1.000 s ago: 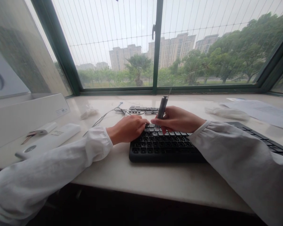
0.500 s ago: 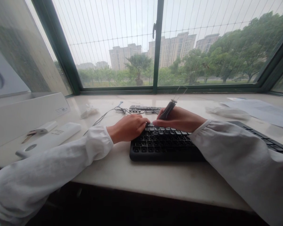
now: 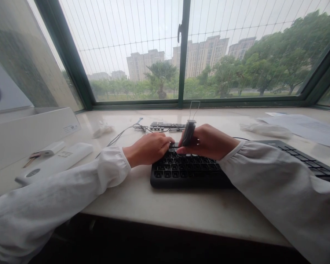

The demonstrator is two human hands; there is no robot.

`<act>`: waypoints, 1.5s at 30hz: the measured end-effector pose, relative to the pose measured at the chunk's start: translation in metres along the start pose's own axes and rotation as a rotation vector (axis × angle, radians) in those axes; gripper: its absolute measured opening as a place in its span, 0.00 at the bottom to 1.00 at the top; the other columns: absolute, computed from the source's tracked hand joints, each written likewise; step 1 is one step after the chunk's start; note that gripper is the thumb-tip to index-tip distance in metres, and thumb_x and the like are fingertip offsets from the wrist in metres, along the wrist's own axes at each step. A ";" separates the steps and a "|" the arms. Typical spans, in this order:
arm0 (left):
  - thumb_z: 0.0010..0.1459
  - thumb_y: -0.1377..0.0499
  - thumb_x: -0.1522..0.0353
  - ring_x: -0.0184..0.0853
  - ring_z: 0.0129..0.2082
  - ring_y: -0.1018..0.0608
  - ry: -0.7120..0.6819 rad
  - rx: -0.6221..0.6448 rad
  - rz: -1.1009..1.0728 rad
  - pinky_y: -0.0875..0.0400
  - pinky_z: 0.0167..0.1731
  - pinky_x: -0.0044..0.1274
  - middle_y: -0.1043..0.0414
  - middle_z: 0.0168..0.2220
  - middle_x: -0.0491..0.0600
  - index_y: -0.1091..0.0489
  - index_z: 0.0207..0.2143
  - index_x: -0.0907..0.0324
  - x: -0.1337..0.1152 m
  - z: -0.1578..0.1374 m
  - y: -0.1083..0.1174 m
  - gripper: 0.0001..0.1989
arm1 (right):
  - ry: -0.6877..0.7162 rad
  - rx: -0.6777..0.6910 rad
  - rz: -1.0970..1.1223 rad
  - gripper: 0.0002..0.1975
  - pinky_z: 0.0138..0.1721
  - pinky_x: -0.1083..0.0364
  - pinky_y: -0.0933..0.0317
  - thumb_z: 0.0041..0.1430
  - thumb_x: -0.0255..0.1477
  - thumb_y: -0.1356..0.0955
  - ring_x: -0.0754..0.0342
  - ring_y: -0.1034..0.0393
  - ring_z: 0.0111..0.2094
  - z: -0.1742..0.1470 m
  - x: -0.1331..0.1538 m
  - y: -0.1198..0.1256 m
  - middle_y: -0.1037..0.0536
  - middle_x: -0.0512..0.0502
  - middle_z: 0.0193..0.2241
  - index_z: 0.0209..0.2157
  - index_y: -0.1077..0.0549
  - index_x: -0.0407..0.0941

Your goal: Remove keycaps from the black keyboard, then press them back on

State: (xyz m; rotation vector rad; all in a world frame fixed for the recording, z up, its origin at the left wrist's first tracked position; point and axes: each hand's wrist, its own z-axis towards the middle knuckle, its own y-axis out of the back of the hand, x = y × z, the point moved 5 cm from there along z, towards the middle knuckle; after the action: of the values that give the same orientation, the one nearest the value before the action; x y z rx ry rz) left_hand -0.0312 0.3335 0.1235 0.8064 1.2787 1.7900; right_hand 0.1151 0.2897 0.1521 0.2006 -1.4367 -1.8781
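A black keyboard (image 3: 187,183) lies on the white stone sill, with many of its key sockets bare of caps at the left. My left hand (image 3: 150,148) is closed at its back left corner, fingers curled and pressed on the edge. In my right hand (image 3: 209,141) is a dark keycap puller (image 3: 189,132), held nearly upright over the back rows. Its wire loop points up, while its lower end is hidden by my fingers. Just behind the keyboard, loose black keycaps (image 3: 161,125) lie in rows on the sill.
A dark cable (image 3: 118,136) runs behind my left hand. To the left are a white box (image 3: 33,128), a white device (image 3: 57,163) and a small white block with keys (image 3: 52,147). Clear plastic bags (image 3: 265,130) and papers (image 3: 305,126) lie at the right; the window stands behind.
My right hand has moved slightly left and tipped the keycap puller from a rightward lean to nearly upright, turning its wire loop to face me. My left hand stays on the keyboard's corner.
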 end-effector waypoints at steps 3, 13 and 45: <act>0.67 0.55 0.68 0.36 0.39 0.24 -0.002 -0.010 0.000 0.32 0.39 0.27 0.25 0.39 0.53 0.29 0.51 0.59 0.000 0.000 0.000 0.19 | 0.040 -0.008 -0.036 0.18 0.27 0.59 0.45 0.55 0.43 0.30 0.60 0.36 0.23 -0.001 0.002 -0.001 0.28 0.51 0.23 0.32 0.23 0.41; 0.67 0.55 0.68 0.35 0.36 0.25 -0.003 -0.016 0.000 0.33 0.37 0.26 0.25 0.38 0.51 0.28 0.49 0.58 0.000 0.000 0.001 0.18 | 0.201 -0.044 -0.069 0.16 0.29 0.58 0.43 0.60 0.41 0.32 0.59 0.34 0.25 -0.005 0.008 -0.005 0.26 0.49 0.25 0.33 0.26 0.40; 0.66 0.55 0.69 0.35 0.38 0.24 -0.007 -0.030 -0.008 0.31 0.38 0.27 0.25 0.38 0.52 0.28 0.50 0.58 -0.002 0.000 0.002 0.19 | 0.309 -0.184 -0.237 0.16 0.32 0.56 0.38 0.64 0.41 0.36 0.56 0.33 0.28 -0.012 0.004 0.014 0.25 0.45 0.28 0.33 0.28 0.42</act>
State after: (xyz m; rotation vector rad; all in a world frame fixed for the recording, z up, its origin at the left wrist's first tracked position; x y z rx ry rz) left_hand -0.0312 0.3316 0.1250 0.7891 1.2465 1.7942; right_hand 0.1254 0.2768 0.1618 0.5657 -1.0618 -2.0497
